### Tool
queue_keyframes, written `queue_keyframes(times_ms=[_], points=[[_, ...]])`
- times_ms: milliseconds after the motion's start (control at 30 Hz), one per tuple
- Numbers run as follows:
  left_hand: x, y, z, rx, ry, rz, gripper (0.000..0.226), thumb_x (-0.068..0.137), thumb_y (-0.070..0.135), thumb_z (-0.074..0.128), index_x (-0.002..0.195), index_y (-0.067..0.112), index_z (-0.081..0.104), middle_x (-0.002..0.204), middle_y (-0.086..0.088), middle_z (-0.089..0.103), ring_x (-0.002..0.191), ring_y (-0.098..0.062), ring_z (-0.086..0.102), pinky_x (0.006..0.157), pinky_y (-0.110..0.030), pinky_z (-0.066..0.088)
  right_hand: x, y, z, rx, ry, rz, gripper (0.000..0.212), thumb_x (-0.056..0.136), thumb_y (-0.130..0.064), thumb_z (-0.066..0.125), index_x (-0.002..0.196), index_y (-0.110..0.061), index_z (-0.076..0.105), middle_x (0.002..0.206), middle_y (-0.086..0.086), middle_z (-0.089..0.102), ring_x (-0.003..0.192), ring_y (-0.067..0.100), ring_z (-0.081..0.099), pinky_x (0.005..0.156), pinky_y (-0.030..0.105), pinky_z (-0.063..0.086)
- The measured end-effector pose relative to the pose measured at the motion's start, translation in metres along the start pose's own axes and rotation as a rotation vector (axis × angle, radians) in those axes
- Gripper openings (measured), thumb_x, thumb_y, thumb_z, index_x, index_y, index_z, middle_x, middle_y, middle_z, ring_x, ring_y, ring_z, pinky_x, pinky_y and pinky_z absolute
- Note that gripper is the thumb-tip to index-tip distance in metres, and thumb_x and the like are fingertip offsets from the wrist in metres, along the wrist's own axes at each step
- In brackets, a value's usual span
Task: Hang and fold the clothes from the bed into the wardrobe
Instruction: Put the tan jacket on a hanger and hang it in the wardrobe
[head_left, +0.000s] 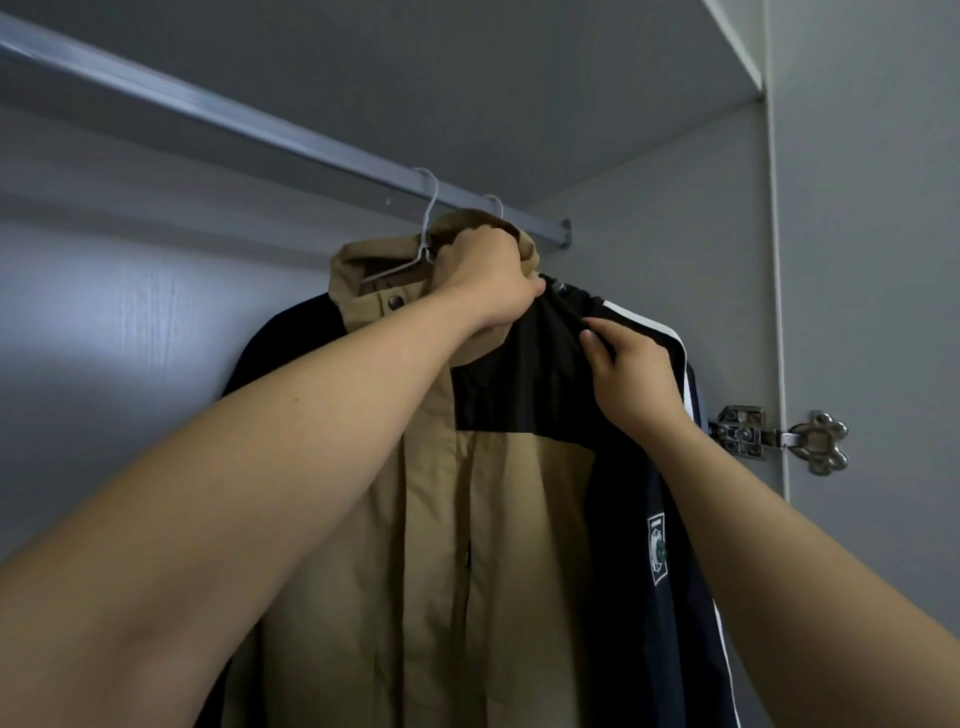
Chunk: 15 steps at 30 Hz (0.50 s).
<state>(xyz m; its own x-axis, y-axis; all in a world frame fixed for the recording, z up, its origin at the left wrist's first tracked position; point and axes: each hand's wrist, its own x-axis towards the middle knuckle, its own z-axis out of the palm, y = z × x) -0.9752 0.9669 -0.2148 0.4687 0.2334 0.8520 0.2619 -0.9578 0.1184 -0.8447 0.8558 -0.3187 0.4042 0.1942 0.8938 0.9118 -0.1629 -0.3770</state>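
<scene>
1. Both bare forearms reach up and forward, converging toward the top centre of the view.
2. The left hand (488, 275) is the higher of the two, its fingers curled tight into a closed grip on bunched cloth, knuckles turned away (fingertips hidden).
3. The right hand (631, 376) sits just below and to the right of that grip, thumb (597, 348) pressed flat, its fingers tucked out of sight behind dark cloth.
</scene>
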Motion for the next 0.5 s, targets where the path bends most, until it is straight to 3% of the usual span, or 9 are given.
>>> queue_keyframes(times_ms=[67, 133, 167, 300, 367, 433, 500], points=[[0.005, 0.003, 0.001, 0.019, 0.029, 0.008, 0.025, 0.095, 0.046, 0.063, 0.096, 0.021, 0.066, 0.113, -0.004, 0.066, 0.111, -0.029, 0.059, 0.100, -0.045, 0.048, 0.004, 0.004, -0.002, -0.025, -0.040, -0.039, 0.026, 0.107, -0.029, 0.047, 0.108, -0.019, 0.072, 0.103, 0.003, 0.073, 0.102, 0.027, 0.063, 0.079, 0.022, 0.034], [0.010, 0.001, 0.005, 0.016, -0.040, -0.014, 0.027, 0.096, 0.047, 0.060, 0.094, 0.020, 0.063, 0.111, -0.003, 0.066, 0.109, -0.029, 0.060, 0.102, -0.045, 0.046, 0.006, 0.003, -0.008, -0.039, -0.079, -0.032, 0.033, 0.107, -0.031, 0.045, 0.077, -0.034, 0.057, 0.074, -0.009, 0.060, 0.078, 0.020, 0.054, 0.070, 0.024, 0.029], [0.013, -0.002, 0.007, 0.000, -0.097, -0.028, 0.028, 0.096, 0.047, 0.059, 0.091, 0.020, 0.063, 0.106, -0.002, 0.066, 0.106, -0.029, 0.061, 0.100, -0.044, 0.046, 0.005, 0.002, -0.012, -0.043, -0.100, -0.033, 0.037, 0.108, -0.032, 0.044, 0.071, -0.038, 0.048, 0.068, -0.013, 0.053, 0.072, 0.014, 0.048, 0.069, 0.025, 0.028], [0.023, -0.020, 0.007, -0.074, -0.199, -0.055, 0.034, 0.090, 0.048, 0.063, 0.096, 0.016, 0.067, 0.095, -0.003, 0.065, 0.094, -0.026, 0.062, 0.085, -0.039, 0.052, 0.005, 0.006, -0.020, 0.027, -0.133, 0.003, 0.020, 0.105, -0.038, 0.050, 0.088, -0.031, 0.059, 0.081, -0.017, 0.062, 0.079, 0.004, 0.058, 0.071, 0.024, 0.041], [0.023, -0.026, 0.004, -0.102, -0.199, -0.054, 0.032, 0.090, 0.044, 0.067, 0.097, 0.013, 0.066, 0.091, -0.002, 0.064, 0.089, -0.023, 0.061, 0.072, -0.033, 0.046, 0.006, 0.008, -0.022, 0.118, -0.123, 0.061, 0.021, 0.101, -0.040, 0.057, 0.088, -0.025, 0.065, 0.074, -0.014, 0.068, 0.070, 0.000, 0.061, 0.065, 0.020, 0.044], [0.022, -0.029, 0.004, -0.159, -0.183, -0.049, 0.029, 0.091, 0.037, 0.067, 0.098, 0.009, 0.066, 0.092, -0.005, 0.065, 0.089, -0.023, 0.062, 0.073, -0.035, 0.049, 0.004, 0.008, -0.025, 0.247, -0.137, 0.126, 0.020, 0.100, -0.038, 0.062, 0.088, -0.023, 0.069, 0.067, -0.015, 0.069, 0.060, -0.004, 0.059, 0.060, 0.015, 0.044], [0.019, -0.032, 0.005, -0.209, -0.134, -0.039, 0.028, 0.092, 0.030, 0.067, 0.100, 0.004, 0.067, 0.095, -0.011, 0.068, 0.089, -0.026, 0.065, 0.077, -0.038, 0.053, 0.003, 0.010, -0.025, 0.371, -0.136, 0.190, 0.017, 0.099, -0.034, 0.066, 0.093, -0.020, 0.072, 0.072, -0.012, 0.073, 0.063, -0.002, 0.062, 0.064, 0.017, 0.047]])
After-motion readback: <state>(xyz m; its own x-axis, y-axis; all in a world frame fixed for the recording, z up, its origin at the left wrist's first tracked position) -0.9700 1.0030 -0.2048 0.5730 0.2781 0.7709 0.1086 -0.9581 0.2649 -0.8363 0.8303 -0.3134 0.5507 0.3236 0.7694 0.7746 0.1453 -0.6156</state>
